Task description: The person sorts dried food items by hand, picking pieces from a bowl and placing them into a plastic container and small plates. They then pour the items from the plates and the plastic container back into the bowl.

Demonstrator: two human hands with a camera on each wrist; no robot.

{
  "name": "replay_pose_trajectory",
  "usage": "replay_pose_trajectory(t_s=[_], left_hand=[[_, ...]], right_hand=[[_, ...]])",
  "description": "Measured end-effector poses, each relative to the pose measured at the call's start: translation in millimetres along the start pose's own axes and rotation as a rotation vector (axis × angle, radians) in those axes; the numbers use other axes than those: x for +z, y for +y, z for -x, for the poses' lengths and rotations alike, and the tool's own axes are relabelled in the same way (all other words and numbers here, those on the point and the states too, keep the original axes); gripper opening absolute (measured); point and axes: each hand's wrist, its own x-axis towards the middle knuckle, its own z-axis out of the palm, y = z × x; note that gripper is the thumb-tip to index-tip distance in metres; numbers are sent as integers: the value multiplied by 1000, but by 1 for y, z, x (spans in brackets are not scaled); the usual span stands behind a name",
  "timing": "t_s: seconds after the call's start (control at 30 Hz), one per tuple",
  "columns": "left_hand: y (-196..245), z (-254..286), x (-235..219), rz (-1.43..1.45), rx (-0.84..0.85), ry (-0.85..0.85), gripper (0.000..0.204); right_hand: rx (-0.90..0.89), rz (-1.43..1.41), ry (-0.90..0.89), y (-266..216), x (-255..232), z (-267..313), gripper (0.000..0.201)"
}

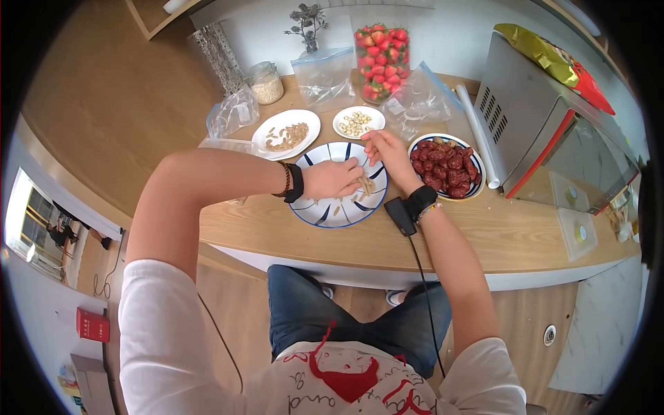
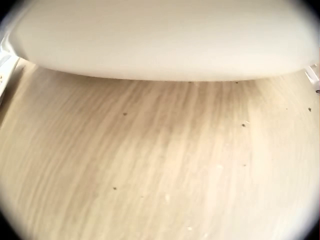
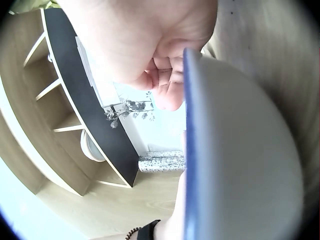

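Observation:
In the head view a white plate with blue stripes holds several small beige elongated pieces. My left hand reaches in from the left, its fingertips right at those pieces. What lies under its fingers is hidden. Over the plate's far right rim hovers my right hand, fingers loosely bent. From the right wrist view, the same right hand shows bent fingers beside the plate's blue rim, with nothing visible between them. The left wrist view has only the white plate's underside over the wood.
A bowl of red dates stands right of the plate. Behind are an oval plate of brownish pieces, a small plate of pale round pieces, plastic bags and a strawberry container. A microwave stands at right.

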Motion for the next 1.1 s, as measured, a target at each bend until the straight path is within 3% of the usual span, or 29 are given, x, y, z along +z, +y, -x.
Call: replay_pose_trajectory(t_s=[0.17,0.3,0.43,0.53,0.63,0.73,0.83,0.93,0.97,1.03,1.1], left_hand=[[-4,-10,-3,14,-29,-6,24],[2,-17,-36,1,-107,-256,26],[-11,-8,-63,109,-225,-154,28],[-39,8,-83,-47,-298,71,30],[-73,23,-94,-115,-548,257,31],[-104,34,-91,-81,-797,125,29],[-139,42,-71,-92,-910,133,30],[-166,57,-60,-219,-820,159,25],[-172,59,-59,-170,-859,131,23],[-164,59,-70,-71,-935,75,21],[-159,62,-76,-151,-852,87,19]], right_hand=[[-21,38,-30,-3,2,2,27],[-5,60,-30,-4,1,2,26],[-30,72,-39,-1,2,1,27],[-29,87,-30,-1,2,2,27],[-26,113,-36,-2,4,2,27],[-29,120,-32,-3,4,2,26],[-37,101,-26,-1,3,2,26],[-44,118,-31,0,3,1,25],[-41,121,-30,0,3,1,25],[-37,120,-29,-1,4,1,25],[-34,113,-28,0,4,1,24]])
